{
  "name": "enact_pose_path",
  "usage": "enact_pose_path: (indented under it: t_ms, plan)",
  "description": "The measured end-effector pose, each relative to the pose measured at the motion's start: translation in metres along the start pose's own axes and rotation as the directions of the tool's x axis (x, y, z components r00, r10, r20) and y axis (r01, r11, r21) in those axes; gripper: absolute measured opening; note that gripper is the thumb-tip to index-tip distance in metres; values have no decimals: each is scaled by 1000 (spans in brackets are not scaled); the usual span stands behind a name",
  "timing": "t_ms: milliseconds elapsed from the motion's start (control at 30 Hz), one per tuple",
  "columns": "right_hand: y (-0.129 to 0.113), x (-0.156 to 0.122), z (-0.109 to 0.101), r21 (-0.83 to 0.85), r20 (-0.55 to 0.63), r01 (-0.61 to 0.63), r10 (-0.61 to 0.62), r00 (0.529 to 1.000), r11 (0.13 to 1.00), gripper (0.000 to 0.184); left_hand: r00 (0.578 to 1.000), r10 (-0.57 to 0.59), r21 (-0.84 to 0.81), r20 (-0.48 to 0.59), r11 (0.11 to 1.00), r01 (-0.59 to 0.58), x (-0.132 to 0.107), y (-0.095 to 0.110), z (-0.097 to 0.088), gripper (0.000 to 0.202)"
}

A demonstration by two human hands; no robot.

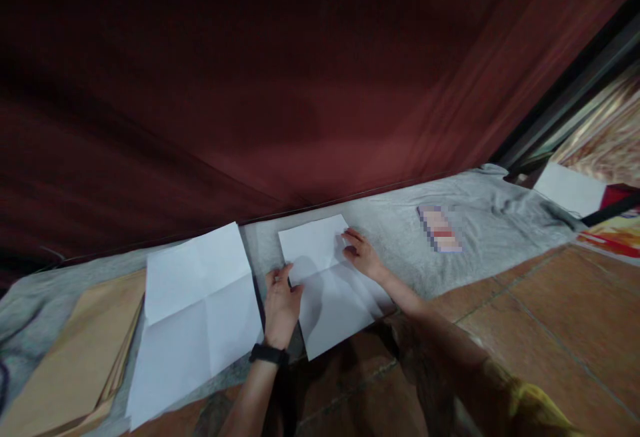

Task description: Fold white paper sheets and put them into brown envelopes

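A white sheet of paper (320,310) with a crease across its middle lies in front of me on a grey cloth. My left hand (281,307), wearing a black wristband, rests at the sheet's left edge, thumb and forefinger apart. At the upper right edge, my right hand (363,253) touches the paper with its fingers stretched out and slightly spread. Left of these hands lies a stack of white paper (200,297) with fold lines. Farther left is a pile of brown kraft paper (75,357), its layers showing along the right side.
The grey cloth (395,223) runs along the base of a dark red curtain (320,123). A pixelated pinkish item (440,229) lies on it to the right. Brown floor tiles (545,310) are in front. At far right are a white panel (570,189) and a colourful printed item (615,233).
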State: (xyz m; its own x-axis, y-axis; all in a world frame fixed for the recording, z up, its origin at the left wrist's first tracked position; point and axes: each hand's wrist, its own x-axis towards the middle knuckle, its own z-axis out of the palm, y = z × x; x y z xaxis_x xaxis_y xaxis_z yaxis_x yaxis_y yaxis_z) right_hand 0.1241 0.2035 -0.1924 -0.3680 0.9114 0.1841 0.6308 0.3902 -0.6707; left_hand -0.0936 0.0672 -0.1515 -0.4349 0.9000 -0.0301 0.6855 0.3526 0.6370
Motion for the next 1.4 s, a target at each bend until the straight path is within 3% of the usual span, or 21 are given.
enact_pose_path:
  t_ms: [100,333,433,500,633,733,900,1200,1400]
  plan:
    - [1,-4,-1,-53,9,39,-38,999,998,45,1000,-27,-60,-9,998,27,5,-7,2,49]
    - [9,-24,-23,-151,127,205,-187,974,967,47,999,50,-31,-17,998,-51,1,-7,0,47]
    - [14,-32,-40,-103,163,234,-216,963,967,53,986,161,47,-34,986,-159,-5,-10,-6,49]
    - [20,-39,-52,-75,195,260,-242,950,963,62,954,299,101,-8,950,-296,-10,-18,-10,57]
    - [33,-53,-72,-39,290,332,-307,906,942,76,855,484,107,186,855,-507,-20,-38,-17,77]
    - [39,-60,-84,24,356,339,-324,877,941,77,813,517,88,267,827,-555,-22,-46,-20,80]
    - [42,-61,-91,61,434,301,-297,851,952,69,782,530,100,328,804,-586,-17,-44,-26,74]
    - [38,-55,-84,-43,330,424,-387,861,905,49,764,533,68,365,803,-592,-8,-44,-33,63]
    - [32,-45,-76,38,229,436,-433,872,899,44,811,505,7,294,848,-531,-2,-46,-31,56]
